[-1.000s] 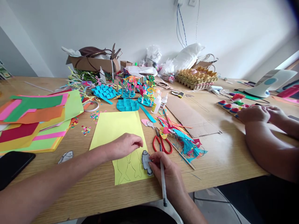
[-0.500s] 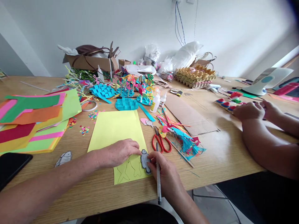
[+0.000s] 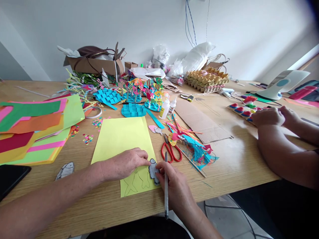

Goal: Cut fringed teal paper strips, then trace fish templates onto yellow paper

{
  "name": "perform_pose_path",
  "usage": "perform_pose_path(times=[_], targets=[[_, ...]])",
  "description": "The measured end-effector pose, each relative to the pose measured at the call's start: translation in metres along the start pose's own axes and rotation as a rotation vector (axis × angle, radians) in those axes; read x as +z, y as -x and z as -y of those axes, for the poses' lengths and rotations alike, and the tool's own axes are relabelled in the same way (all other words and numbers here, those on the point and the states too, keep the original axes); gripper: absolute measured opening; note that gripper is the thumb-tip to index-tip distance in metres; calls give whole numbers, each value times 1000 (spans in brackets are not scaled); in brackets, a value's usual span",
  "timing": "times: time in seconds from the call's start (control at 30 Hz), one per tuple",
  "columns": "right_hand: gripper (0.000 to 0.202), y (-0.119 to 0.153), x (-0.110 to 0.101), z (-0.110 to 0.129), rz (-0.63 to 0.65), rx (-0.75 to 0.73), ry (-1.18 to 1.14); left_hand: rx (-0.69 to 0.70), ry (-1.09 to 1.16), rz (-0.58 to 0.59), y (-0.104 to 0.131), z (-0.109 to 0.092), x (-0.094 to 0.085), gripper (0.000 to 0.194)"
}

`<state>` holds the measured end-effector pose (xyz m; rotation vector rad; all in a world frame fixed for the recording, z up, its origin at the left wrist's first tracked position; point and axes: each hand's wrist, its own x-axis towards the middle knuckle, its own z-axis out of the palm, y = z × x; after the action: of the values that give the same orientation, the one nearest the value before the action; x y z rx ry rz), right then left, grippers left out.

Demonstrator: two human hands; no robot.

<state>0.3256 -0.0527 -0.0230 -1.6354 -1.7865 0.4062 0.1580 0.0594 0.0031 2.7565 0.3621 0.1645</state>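
A grey paper fish cutout [image 3: 154,171] with dark outlines lies at the lower right edge of a yellow sheet of paper [image 3: 119,136]. My left hand [image 3: 129,161] rests on the sheet, fingers bent, its fingertips pressed at the cutout's left edge. On the other side, my right hand [image 3: 175,182] has a pen [image 3: 166,196] tucked between its fingers, pointing down toward the table edge. Its thumb and fingertips touch the cutout's right side. Pencil-thin fish outlines show on the yellow sheet, partly under my left hand. Another fish cutout [image 3: 65,170] lies beside my left forearm.
Red-handled scissors [image 3: 171,151], a wooden stick [image 3: 193,163] and paper scraps [image 3: 199,152] lie right of the sheet. Glue bottles [image 3: 164,109] stand behind. Coloured papers [image 3: 47,132] and a phone [image 3: 13,177] are at left. A co-worker's hands [image 3: 267,117] are at right, near a painted egg carton [image 3: 240,111].
The view has shifted slightly. Both hands stay at the fish cutout, and the pen in my right hand has tilted a little more upright.
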Motion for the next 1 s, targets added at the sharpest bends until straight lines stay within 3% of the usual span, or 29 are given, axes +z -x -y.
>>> perform_pose_path(times=[0.33, 0.6, 1.0], targets=[[15, 3, -14, -7, -65, -50, 21, -13, 20, -4, 2, -3, 2, 32], [24, 18, -18, -1, 69, -124, 4, -9, 27, -29, 4, 3, 8, 33], [21, 6, -18, -1, 155, -177, 75, 4, 48, -30, 4, 2, 5, 33]])
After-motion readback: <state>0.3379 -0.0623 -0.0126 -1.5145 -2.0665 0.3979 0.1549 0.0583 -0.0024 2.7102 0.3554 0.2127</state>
